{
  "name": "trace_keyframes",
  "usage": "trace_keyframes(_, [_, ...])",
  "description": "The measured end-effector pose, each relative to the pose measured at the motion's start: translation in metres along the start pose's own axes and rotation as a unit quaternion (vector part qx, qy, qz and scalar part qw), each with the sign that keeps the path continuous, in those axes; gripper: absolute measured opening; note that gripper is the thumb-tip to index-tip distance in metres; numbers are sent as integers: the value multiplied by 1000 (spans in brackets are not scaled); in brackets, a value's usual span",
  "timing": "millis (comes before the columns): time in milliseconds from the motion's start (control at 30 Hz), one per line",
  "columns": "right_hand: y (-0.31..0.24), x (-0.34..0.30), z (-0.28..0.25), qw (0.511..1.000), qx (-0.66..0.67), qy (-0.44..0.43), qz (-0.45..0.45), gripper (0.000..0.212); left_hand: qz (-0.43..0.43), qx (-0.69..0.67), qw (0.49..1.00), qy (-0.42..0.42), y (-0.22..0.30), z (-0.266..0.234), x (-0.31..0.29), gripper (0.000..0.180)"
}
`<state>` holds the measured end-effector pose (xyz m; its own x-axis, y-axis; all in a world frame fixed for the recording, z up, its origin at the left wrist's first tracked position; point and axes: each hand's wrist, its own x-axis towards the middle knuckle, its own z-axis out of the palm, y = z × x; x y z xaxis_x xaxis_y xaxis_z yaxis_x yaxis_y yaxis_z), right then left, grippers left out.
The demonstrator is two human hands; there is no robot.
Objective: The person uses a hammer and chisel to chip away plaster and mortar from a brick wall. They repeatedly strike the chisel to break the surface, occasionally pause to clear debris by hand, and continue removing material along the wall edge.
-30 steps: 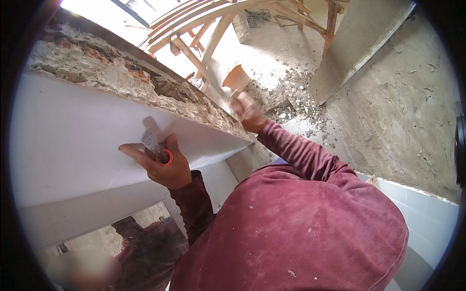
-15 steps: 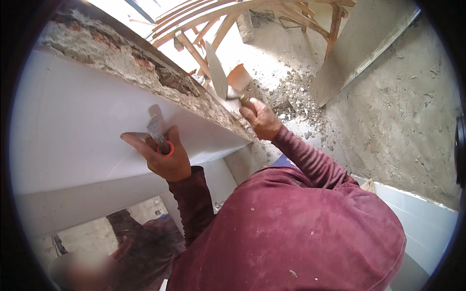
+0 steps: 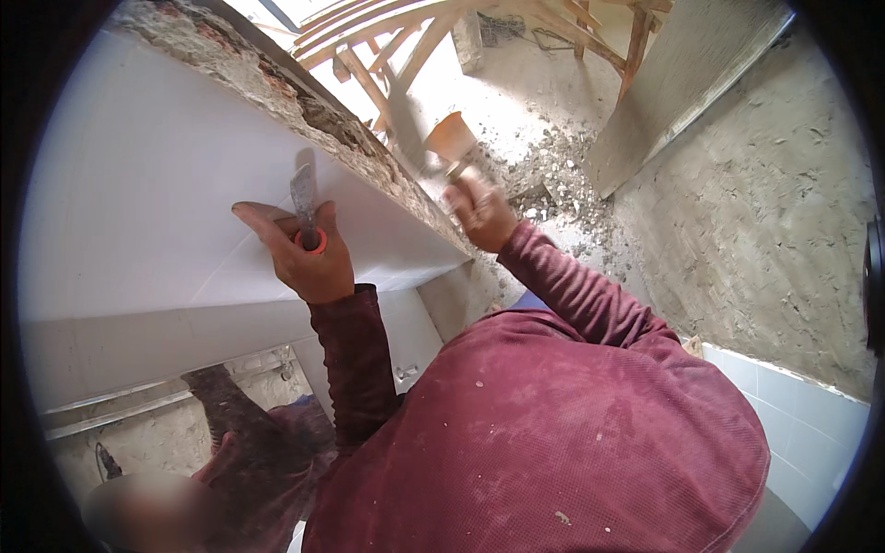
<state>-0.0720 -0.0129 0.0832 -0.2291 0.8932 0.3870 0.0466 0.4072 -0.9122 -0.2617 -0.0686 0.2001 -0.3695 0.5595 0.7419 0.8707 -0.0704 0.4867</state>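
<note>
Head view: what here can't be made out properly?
- Right hand and its orange-headed tool: motion-blurred, so the tool's kind is unclear.
- Metal blade in the left hand: its handle is hidden by the fingers.
- Lower left corner: blurred patch.
- Picture edges: cut off by the dark fisheye rim.

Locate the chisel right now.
In the head view, upper left of centre: the chisel is gripped in the left hand, blade pointing up against the white wall tile, just below the rough mortar edge.
</note>
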Motion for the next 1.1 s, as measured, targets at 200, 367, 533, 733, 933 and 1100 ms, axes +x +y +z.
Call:
trace_keyframes(200, [-10, -11, -17, 976, 35, -98, 190, 27, 28, 34, 999, -9, -1, -2, 1, 104])
trace_keyframes(367, [15, -33, -8, 965, -71, -171, 184, 42, 23, 37, 999, 0, -3, 1, -1, 105])
trace_keyframes(533, [8, -40, -30, 902, 212, -132, 352, 42, 33, 63, 997, 1, -2, 3, -4, 106])
trace_keyframes(733, [-8, -80, -4, 744, 495, -110, 435, 50, 22, 63, 998, 0, -1, 4, -8, 106])
trace_keyframes(933, [-54, -90, 34, 719, 573, -144, 365, 41, 95, 75, 992, -27, -33, -20, 6, 96])
trace_keyframes(1100, [-41, -87, 50, 657, 603, -137, 432, 38, 137, 187, 972, 46, 3, -30, 43, 100])
